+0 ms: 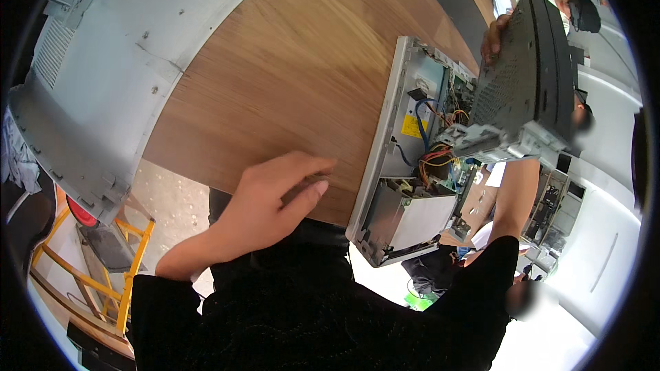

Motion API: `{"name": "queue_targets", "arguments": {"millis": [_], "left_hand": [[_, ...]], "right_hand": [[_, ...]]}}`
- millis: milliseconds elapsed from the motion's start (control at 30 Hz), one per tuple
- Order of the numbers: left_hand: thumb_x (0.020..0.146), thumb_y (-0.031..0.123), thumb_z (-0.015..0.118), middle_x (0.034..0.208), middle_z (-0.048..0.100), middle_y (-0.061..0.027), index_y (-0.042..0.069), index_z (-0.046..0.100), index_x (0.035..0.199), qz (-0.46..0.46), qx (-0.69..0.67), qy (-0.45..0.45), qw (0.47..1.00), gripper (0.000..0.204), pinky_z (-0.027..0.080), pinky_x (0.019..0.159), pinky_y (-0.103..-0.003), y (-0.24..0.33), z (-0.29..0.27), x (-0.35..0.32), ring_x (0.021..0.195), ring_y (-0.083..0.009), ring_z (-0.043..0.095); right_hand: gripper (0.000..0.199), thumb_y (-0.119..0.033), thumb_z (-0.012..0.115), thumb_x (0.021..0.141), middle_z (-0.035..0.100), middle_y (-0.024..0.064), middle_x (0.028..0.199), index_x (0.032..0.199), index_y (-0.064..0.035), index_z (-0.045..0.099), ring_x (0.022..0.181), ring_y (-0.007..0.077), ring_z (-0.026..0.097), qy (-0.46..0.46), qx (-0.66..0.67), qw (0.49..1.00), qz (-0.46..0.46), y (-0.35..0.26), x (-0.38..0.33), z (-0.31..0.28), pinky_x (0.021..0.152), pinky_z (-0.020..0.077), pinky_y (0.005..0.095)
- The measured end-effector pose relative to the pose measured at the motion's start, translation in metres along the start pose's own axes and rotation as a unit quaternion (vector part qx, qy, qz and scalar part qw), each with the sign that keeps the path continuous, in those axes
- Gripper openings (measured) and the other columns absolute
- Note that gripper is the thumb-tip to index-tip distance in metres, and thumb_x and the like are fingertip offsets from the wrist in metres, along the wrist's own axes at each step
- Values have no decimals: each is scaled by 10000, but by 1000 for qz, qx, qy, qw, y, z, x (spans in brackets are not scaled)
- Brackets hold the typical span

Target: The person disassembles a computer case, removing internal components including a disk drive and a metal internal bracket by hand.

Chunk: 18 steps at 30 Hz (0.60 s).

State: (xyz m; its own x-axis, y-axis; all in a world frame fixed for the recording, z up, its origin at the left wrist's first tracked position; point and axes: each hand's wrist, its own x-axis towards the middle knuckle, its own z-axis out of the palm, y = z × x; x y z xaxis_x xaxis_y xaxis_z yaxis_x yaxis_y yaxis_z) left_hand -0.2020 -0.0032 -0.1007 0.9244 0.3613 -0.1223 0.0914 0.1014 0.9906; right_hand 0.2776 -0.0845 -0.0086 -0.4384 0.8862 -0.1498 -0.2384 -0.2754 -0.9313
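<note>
A wooden table [295, 75] fills the middle, and a big grey panel [117, 62] lies at its left end. On the right edge of the table sits an open computer case [392, 165] with coloured wires [440, 154] and a metal box [412, 216] inside. The right hand [493, 40] grips a black drive unit [526, 82], lifted above the case. The left hand [275, 196] rests on the table edge, fingers pinched together on something small and hidden.

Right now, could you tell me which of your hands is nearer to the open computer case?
Right. The right hand holds the black drive unit directly above the open computer case; the left hand rests on the wooden table beside it.
</note>
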Motion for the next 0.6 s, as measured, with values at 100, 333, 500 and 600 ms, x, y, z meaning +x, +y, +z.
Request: {"name": "queue_targets", "arguments": {"millis": [100, 333, 500, 600], "left_hand": [[967, 161, 631, 1126, 684, -172, -26, 579, 1266, -37, -87, 2, 996, 357, 547, 892, -334, 5, -6, 18, 1069, -240, 672], [1008, 320, 586, 1247, 626, -220, -40, 415, 1431, -92, -355, -121, 922, 581, 508, 988, -372, 19, -2, 66, 1170, -252, 619], [990, 385, 610, 1027, 698, -210, -120, 493, 1312, -53, -267, -91, 958, 610, 525, 834, -329, 27, 8, 78, 973, -209, 673], [976, 413, 623, 933, 713, -186, -128, 525, 1267, 6, -246, -83, 966, 622, 522, 782, -314, 31, 11, 84, 877, -199, 683]], "right_hand": [[548, -391, 543, 995, 609, 210, 1084, 1345, 27, 485, 1005, 336, 638, 102, 63, 990, 74, 20, 5, -4, 914, 551, 403], [892, -750, 577, 839, 645, 74, 1138, 1263, 35, 588, 1079, 143, 568, 375, -299, 860, 172, 41, 8, 42, 971, 424, 289], [723, -659, 567, 925, 626, 64, 1143, 1205, 3, 636, 1080, 125, 538, 483, -359, 769, 218, 34, 32, 73, 984, 395, 263], [699, -634, 574, 936, 655, 63, 1149, 1222, 1, 641, 1072, 107, 567, 486, -320, 788, 201, 29, 33, 83, 972, 421, 251]]}}
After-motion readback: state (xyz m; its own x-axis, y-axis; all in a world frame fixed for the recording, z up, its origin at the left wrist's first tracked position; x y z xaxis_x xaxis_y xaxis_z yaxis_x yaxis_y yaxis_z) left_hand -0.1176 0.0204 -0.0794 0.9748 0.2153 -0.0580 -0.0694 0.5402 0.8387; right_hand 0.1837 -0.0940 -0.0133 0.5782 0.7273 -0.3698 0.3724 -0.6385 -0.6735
